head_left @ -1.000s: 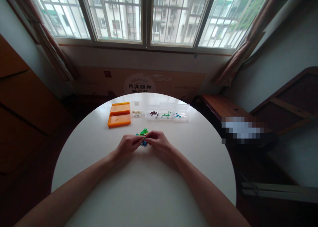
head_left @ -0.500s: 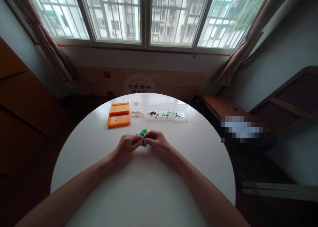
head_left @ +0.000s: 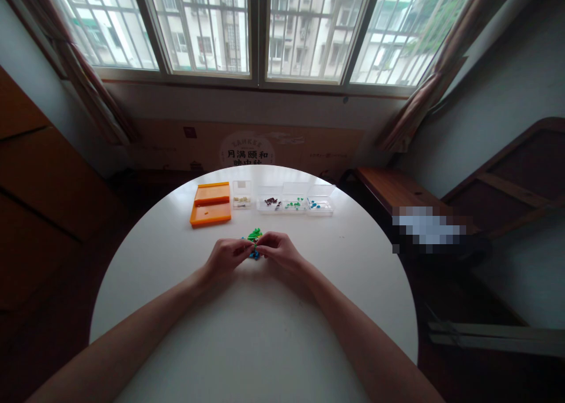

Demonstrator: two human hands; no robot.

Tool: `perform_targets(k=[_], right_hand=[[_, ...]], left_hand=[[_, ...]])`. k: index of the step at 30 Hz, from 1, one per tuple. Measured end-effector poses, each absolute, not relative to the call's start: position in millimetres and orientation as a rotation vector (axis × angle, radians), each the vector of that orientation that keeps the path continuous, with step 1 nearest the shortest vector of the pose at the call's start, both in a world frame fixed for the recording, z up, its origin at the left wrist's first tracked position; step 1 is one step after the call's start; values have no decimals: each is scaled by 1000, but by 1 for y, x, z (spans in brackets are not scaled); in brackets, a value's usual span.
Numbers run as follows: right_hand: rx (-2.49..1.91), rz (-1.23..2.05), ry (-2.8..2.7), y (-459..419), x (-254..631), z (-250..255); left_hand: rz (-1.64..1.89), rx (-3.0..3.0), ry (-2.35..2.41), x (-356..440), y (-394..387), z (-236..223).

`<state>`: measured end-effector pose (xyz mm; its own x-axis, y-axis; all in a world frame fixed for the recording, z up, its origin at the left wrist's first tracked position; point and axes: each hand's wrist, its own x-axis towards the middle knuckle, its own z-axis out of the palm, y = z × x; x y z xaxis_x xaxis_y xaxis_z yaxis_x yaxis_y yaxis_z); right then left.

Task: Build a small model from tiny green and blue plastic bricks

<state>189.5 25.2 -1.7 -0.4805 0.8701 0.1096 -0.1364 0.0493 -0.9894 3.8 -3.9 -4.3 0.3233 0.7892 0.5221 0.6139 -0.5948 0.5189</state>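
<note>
My left hand (head_left: pixel 227 255) and my right hand (head_left: pixel 281 250) meet above the middle of the white round table (head_left: pixel 247 332). Fingertips of both hands are pinched together around a tiny green piece (head_left: pixel 255 246), whose kind is too small to tell. Just beyond and beneath the fingers lies a pile of small plastic pieces (head_left: pixel 255 235), mostly green, with blue ones on the near side. My fingers cover part of that pile.
Behind the hands stand an orange tray (head_left: pixel 210 213), a small clear box (head_left: pixel 242 203) of pale pieces, and an open clear compartment box (head_left: pixel 321 212) holding dark, green and blue pieces. A wooden bench (head_left: pixel 388 185) is beyond the table at right.
Almost nothing differs. Both hands keep the same place and pinch, with only a slight shift at the fingertips.
</note>
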Motion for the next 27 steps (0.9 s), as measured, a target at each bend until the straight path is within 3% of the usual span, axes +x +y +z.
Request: perform_targets(k=[27], right_hand=[[-772,1605,-1418,29,191,-7]], left_hand=[[1161,2365,1210,4,-4,-7]])
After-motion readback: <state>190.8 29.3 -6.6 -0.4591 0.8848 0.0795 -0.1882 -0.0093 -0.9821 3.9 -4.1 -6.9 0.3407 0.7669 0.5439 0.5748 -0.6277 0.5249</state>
